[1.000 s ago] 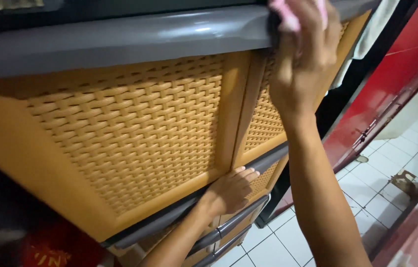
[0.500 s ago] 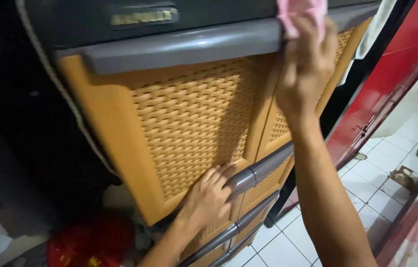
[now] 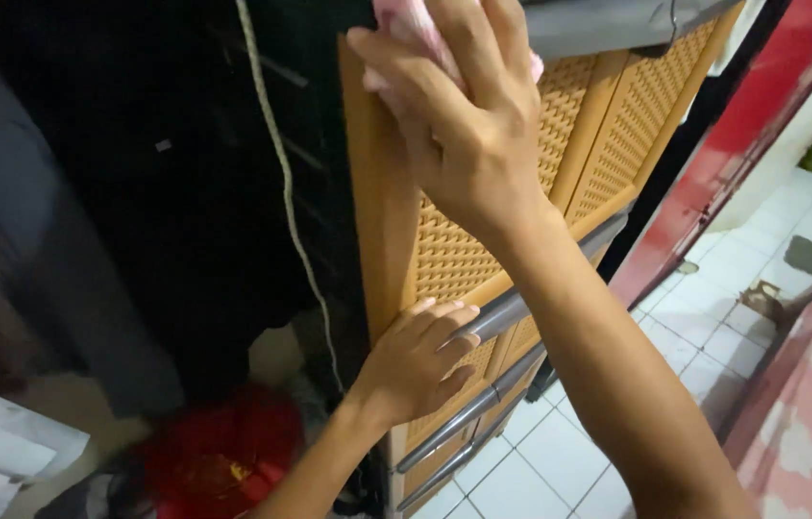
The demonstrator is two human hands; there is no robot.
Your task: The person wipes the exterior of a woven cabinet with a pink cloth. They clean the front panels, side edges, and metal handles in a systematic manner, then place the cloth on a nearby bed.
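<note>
Orange woven-pattern plastic fronts the drawer cabinet (image 3: 617,125), with grey rails between its drawers. We press our right hand (image 3: 468,125) flat, fingers spread, over a pink cloth (image 3: 406,24) against the upper left corner of the top drawer panel; only the cloth's edges show above and beside the fingers. Our left hand (image 3: 416,360) rests lower down, fingers laid open and together on the panel's bottom edge, just touching the grey rail (image 3: 512,309). A pale cord (image 3: 286,183) hangs beside the cabinet over dark fabric. White floor tiles (image 3: 704,336) lie to the right.
</note>
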